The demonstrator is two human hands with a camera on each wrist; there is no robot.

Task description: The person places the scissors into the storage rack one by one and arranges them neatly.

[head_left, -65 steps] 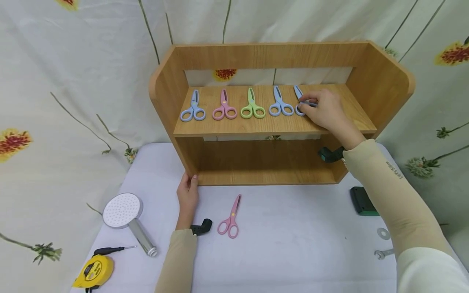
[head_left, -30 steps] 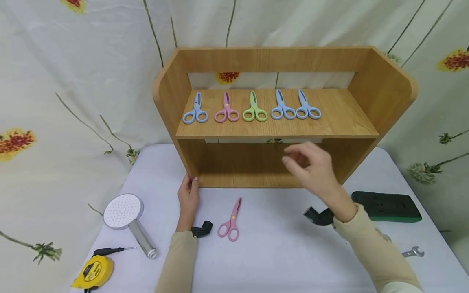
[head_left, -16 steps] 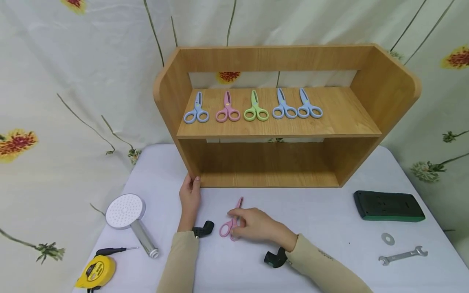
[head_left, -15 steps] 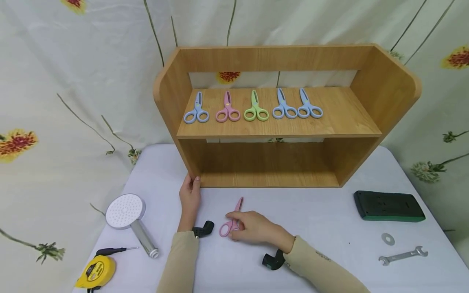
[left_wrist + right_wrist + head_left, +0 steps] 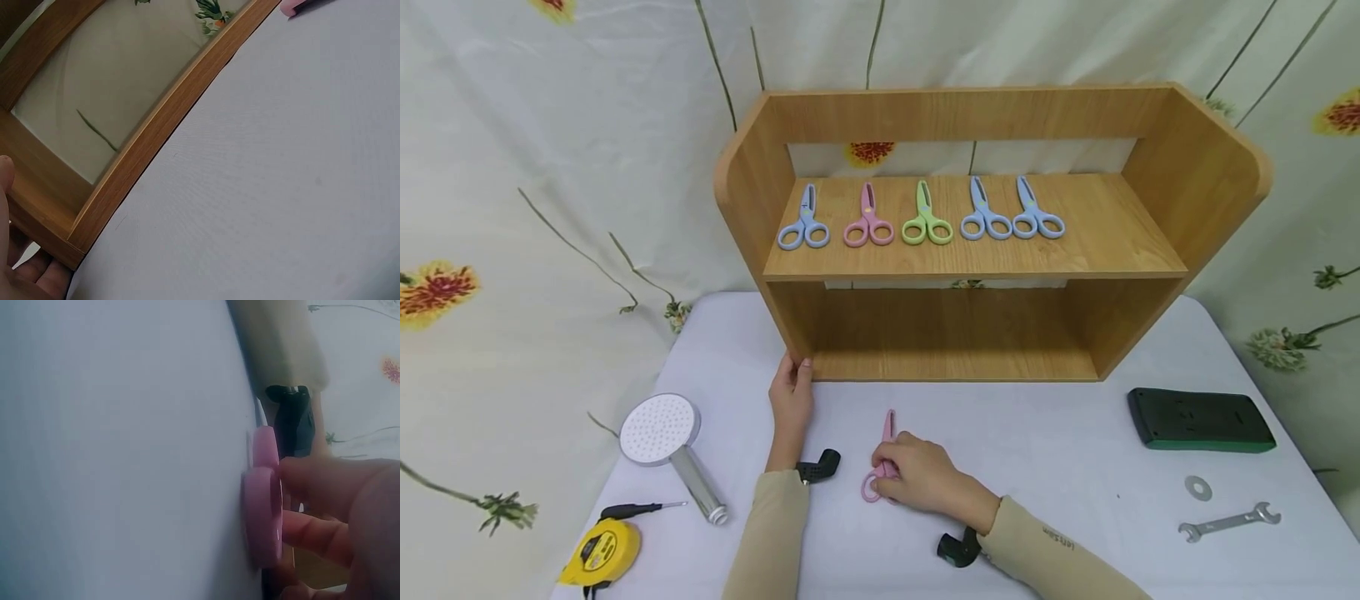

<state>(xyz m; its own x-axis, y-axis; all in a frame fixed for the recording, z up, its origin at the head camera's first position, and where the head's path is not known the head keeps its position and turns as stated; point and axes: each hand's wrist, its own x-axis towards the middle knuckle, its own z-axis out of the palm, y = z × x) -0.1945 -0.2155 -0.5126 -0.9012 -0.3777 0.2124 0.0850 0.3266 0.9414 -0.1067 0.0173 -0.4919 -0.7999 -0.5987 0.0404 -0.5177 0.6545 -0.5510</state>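
My right hand (image 5: 923,477) pinches the handles of the pink scissors (image 5: 889,427), which lie on the white tabletop with the blade towards the shelf. In the right wrist view, thumb and fingers meet the pink handle loops (image 5: 261,515) low over the cloth. My left hand (image 5: 791,406) grips the lower front left corner of the wooden shelf (image 5: 973,275), the thumb on the inner side and fingers outside. On the upper board a row runs from left: blue scissors (image 5: 806,223), pink scissors (image 5: 868,221), green scissors (image 5: 926,218), and two blue scissors (image 5: 981,215) (image 5: 1033,215).
Left on the table are a shower head (image 5: 660,429), a screwdriver (image 5: 628,510) and a yellow tape measure (image 5: 601,552). To the right lie a black and green box (image 5: 1201,421), a washer (image 5: 1198,488) and a wrench (image 5: 1228,522).
My right hand let go of the rightmost blue scissors on the upper board, came down and took the pink scissors, which have turned and shifted slightly. The left hand stays at the shelf corner.
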